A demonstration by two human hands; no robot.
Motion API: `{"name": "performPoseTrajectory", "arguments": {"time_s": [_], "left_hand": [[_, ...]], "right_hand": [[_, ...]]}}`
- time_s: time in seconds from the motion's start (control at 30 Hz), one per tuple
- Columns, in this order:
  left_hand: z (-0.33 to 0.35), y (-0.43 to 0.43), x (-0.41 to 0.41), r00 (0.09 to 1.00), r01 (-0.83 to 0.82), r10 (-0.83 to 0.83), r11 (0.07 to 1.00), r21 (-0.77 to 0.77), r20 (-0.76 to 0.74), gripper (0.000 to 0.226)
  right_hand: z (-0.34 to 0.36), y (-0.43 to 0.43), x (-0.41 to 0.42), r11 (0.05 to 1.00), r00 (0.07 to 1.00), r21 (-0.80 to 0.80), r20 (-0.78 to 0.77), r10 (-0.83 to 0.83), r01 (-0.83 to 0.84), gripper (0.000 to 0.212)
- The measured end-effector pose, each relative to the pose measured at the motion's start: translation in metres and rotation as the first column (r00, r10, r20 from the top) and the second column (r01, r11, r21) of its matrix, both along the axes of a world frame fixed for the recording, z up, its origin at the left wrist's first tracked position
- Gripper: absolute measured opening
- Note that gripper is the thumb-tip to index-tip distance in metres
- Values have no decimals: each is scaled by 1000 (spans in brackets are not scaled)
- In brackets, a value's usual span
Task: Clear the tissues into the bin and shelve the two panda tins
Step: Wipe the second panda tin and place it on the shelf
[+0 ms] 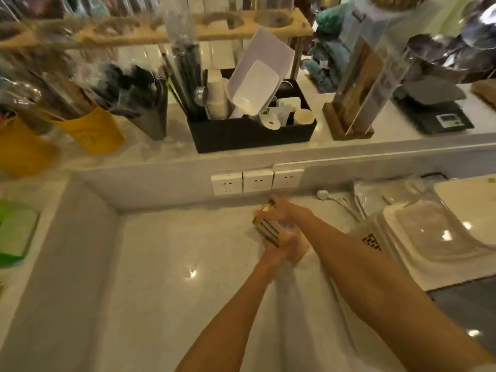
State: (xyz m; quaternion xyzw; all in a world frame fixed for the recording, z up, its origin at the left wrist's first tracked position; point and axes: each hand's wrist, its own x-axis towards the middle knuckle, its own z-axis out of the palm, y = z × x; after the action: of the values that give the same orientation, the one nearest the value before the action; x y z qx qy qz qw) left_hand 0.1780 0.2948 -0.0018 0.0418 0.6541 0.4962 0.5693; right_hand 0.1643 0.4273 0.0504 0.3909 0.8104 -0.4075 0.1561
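Both of my hands meet over the pale counter, just below the wall sockets. Between them are the tins (264, 227), small, flat and stacked with striped edges; blur hides any panda print. My left hand (279, 248) grips the stack from below and the near side. My right hand (285, 210) closes over its top from the far side. No tissues or bin can be made out in this view.
Three wall sockets (257, 180) sit just behind my hands. A raised shelf carries a black organiser box (249, 135), yellow cups (94, 131), a wooden card stand (349, 130) and a scale (440, 116). A clear tray (429, 232) lies right, a green box (16, 232) left.
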Motion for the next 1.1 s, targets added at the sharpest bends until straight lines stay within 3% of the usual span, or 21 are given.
{"name": "performPoseTrajectory", "arguments": {"time_s": [0.1,0.17,0.27,0.33,0.47,0.53,0.67,0.83,0.97,1.1], "left_hand": [[2,6,7,979,-157,142,982,101,144,45],[16,2,7,984,-147,131,979,142,118,66],[39,-13,2,981,-121,116,992,-27,-155,106],[54,-38,1,940,-159,137,986,-44,-313,118],[80,-140,12,918,-168,180,984,64,-354,125],[81,-204,22,935,-119,150,986,116,-320,118],[74,-304,57,980,-127,141,987,100,-142,109],[63,-367,123,987,-160,157,984,78,45,99],[61,-371,187,962,-202,184,977,73,204,80],[47,-358,246,885,-398,353,912,100,305,72]], "right_hand": [[-6,1,0,998,998,44,52,43,-46,93],[1,-5,2,995,998,94,56,24,-29,93],[24,-35,8,980,986,127,-86,-140,151,89],[41,-65,16,964,956,102,-189,-222,244,91],[57,-129,52,996,972,-7,-220,-85,85,76],[56,-157,81,982,970,-183,-225,-90,49,65],[47,-214,140,887,989,-459,-98,-107,51,68],[26,-270,194,813,984,-580,-165,-61,-47,68],[13,-280,230,744,985,-668,-120,-121,10,71],[4,-272,268,811,983,-583,-109,-147,56,64]]}}
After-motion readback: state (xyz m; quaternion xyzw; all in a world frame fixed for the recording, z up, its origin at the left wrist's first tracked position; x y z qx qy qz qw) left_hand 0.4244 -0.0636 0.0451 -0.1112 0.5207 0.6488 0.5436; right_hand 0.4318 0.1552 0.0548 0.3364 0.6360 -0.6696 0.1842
